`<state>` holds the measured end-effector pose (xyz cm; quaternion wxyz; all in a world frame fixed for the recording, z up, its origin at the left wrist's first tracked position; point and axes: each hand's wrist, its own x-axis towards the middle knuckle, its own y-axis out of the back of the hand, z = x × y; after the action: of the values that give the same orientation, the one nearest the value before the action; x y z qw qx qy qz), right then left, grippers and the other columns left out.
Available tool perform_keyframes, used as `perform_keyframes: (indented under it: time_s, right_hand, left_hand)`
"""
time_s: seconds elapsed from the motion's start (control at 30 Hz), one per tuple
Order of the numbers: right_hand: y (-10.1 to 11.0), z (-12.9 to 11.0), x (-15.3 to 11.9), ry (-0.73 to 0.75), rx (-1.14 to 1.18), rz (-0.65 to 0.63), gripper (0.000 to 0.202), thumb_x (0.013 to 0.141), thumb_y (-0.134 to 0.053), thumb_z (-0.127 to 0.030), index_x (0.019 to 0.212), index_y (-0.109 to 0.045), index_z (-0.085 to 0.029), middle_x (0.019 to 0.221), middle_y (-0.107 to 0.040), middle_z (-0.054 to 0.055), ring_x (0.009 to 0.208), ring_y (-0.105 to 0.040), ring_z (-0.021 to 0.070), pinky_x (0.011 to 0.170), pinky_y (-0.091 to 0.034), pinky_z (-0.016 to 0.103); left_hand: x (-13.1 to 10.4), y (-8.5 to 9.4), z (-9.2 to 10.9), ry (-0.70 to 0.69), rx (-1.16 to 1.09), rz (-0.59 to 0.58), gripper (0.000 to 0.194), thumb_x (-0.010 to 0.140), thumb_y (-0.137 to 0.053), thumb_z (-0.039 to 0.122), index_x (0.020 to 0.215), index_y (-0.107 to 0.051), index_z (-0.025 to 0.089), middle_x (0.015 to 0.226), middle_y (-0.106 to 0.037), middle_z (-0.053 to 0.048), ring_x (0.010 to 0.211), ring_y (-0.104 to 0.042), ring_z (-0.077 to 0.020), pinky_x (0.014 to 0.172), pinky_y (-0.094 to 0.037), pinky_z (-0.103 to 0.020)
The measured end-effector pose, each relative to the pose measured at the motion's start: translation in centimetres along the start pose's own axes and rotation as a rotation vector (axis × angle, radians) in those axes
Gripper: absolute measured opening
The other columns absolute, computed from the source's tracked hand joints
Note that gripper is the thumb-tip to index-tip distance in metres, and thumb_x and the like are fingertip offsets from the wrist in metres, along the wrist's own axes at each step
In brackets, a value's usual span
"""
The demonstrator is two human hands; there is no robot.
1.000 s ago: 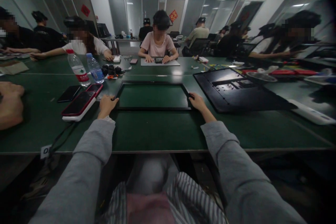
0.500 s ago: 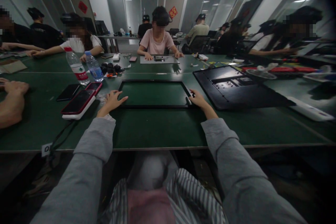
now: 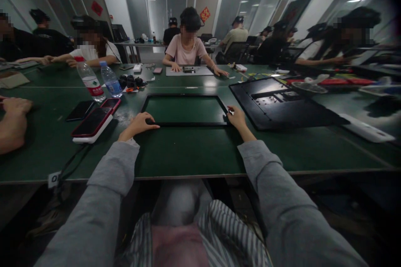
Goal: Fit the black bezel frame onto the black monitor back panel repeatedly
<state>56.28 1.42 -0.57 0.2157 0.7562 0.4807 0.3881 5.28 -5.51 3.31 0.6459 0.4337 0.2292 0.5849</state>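
Observation:
A thin black rectangular frame [image 3: 188, 124] lies on the green table [image 3: 188, 154] in front of me, with the green surface showing through it. At its near left corner, my left hand [image 3: 140, 124] grips the frame between thumb and fingers. My right hand [image 3: 237, 117] is closed on the right side of the frame, close to the near right corner. To the right of the frame rests a larger black panel [image 3: 282, 112] with metal parts on it.
Phones [image 3: 94, 122] on a white block, another phone [image 3: 80, 110] and two bottles [image 3: 93, 83] are at left. A bystander's hand [image 3: 14, 121] rests at far left. Across the table sits a person [image 3: 184, 48] with a grey board [image 3: 205, 71]. A white bar [image 3: 366, 128] lies at right.
My left hand has shifted right and closed on the frame's near left corner. My right hand stays at the right side. The person opposite has moved one hand outward, off the board.

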Motion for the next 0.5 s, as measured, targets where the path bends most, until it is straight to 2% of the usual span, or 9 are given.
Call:
perform_keyframes:
  time_s: [0.13, 0.23, 0.37, 0.5]
  right_hand:
    - [0.9, -0.4, -0.1, -0.019, 0.032, 0.078, 0.051, 0.083, -0.053, -0.018, 0.131, -0.072, -0.018, 0.123, -0.077, 0.016, 0.124, -0.068, 0.0331, 0.115, -0.048, 0.058]
    - [2.1, -0.6, -0.2, -0.057, 0.015, 0.193, 0.057, 0.085, -0.051, -0.019, 0.140, -0.066, -0.017, 0.133, -0.072, 0.020, 0.135, -0.059, 0.0378, 0.118, -0.040, 0.069]
    - [4.7, -0.5, 0.0, -0.273, -0.035, 0.398, 0.070, 0.085, -0.054, -0.016, 0.155, -0.053, -0.010, 0.156, -0.051, 0.030, 0.154, -0.035, 0.0456, 0.121, -0.027, 0.078]
    - [8.5, 2.4, 0.4, -0.546, -0.050, 0.730, 0.084, 0.088, -0.056, -0.017, 0.169, -0.037, -0.012, 0.171, -0.023, 0.034, 0.163, -0.020, 0.0485, 0.126, -0.020, 0.072]
  left_hand:
    - [0.3, 0.1, -0.1, 0.074, 0.008, 0.048, 0.043, 0.068, -0.089, 0.064, 0.083, -0.077, 0.025, 0.105, -0.077, -0.011, 0.105, -0.069, -0.0339, 0.091, -0.055, -0.045]
    - [0.5, 0.1, -0.5, 0.134, -0.017, 0.069, 0.043, 0.069, -0.088, 0.064, 0.086, -0.078, 0.025, 0.103, -0.079, -0.011, 0.099, -0.072, -0.0325, 0.089, -0.055, -0.044]
    - [0.6, 0.1, -0.8, 0.156, -0.098, 0.107, 0.045, 0.068, -0.088, 0.064, 0.088, -0.079, 0.025, 0.101, -0.080, -0.011, 0.098, -0.073, -0.0312, 0.088, -0.056, -0.042]
    - [0.5, 0.4, -0.6, 0.172, -0.214, 0.146, 0.044, 0.068, -0.090, 0.060, 0.088, -0.079, 0.023, 0.099, -0.080, -0.010, 0.097, -0.074, -0.0299, 0.090, -0.056, -0.041]
